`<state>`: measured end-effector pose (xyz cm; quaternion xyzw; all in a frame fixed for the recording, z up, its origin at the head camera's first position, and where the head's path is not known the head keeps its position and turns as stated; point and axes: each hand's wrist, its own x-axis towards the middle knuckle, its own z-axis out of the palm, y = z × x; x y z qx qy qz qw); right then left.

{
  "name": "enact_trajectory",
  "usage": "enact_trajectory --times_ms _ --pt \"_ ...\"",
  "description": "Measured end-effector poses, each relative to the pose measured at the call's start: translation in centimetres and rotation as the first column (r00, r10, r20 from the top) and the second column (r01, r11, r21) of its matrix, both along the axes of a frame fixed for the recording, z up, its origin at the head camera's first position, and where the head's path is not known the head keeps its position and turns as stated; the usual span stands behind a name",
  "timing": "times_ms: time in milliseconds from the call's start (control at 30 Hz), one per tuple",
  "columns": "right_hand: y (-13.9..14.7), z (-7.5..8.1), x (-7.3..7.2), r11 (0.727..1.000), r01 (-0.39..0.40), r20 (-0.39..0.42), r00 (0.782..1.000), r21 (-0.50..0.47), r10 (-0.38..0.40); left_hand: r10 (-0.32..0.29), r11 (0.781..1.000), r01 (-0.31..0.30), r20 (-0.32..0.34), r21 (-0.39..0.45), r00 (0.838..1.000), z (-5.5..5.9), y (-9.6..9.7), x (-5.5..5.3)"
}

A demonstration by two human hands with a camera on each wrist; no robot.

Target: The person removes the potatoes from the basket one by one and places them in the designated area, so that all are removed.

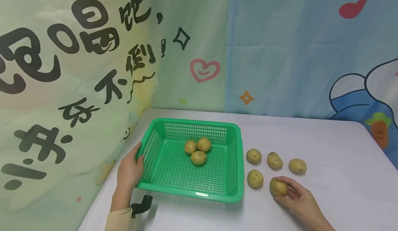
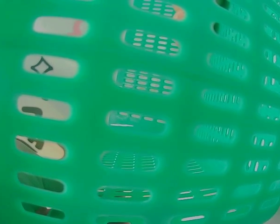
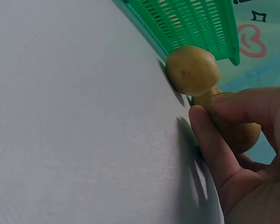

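My left hand [image 1: 129, 170] holds the left rim of a green plastic basket [image 1: 174, 192], thumb over the edge and fingers outside. The slotted basket wall [image 2: 91, 102] fills the left wrist view. Inside the basket, three potatoes [image 1: 198, 158] sit close together. To the right, my right hand [image 1: 297, 199] grips a potato [image 1: 277, 187] between thumb and fingers, low over the table. In the right wrist view this held potato [image 3: 238, 136] is partly covered by the thumb and fingers. Another potato [image 3: 192, 70] stands between it and the basket.
Several potatoes lie on the white table [image 1: 339, 148] right of the basket: one [image 1: 255, 179] near the held one, and a row behind with a potato [image 1: 275, 161] in its middle. A printed cloth backdrop [image 1: 267, 51] borders the table at the back and left.
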<state>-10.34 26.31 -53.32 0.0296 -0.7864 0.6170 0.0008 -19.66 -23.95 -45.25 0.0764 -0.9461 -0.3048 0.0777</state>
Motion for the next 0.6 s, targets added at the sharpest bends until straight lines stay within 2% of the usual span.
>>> enact_trajectory --times_ms 133,267,600 --pt "-0.22 -0.13 -0.29 0.99 0.045 -0.053 0.998 0.132 -0.038 -0.005 1.0 0.005 -0.002 0.004 1.0 0.1 -0.01 0.05" --pt "-0.48 -0.06 -0.54 0.96 0.089 -0.073 0.995 0.265 -0.072 -0.011 1.0 0.011 0.0 0.011 1.0 0.18 -0.01 0.1" --pt "-0.42 -0.08 -0.99 0.933 0.078 -0.051 0.997 0.351 -0.064 -0.009 1.0 0.009 0.007 0.019 1.0 0.05 -0.06 0.04"
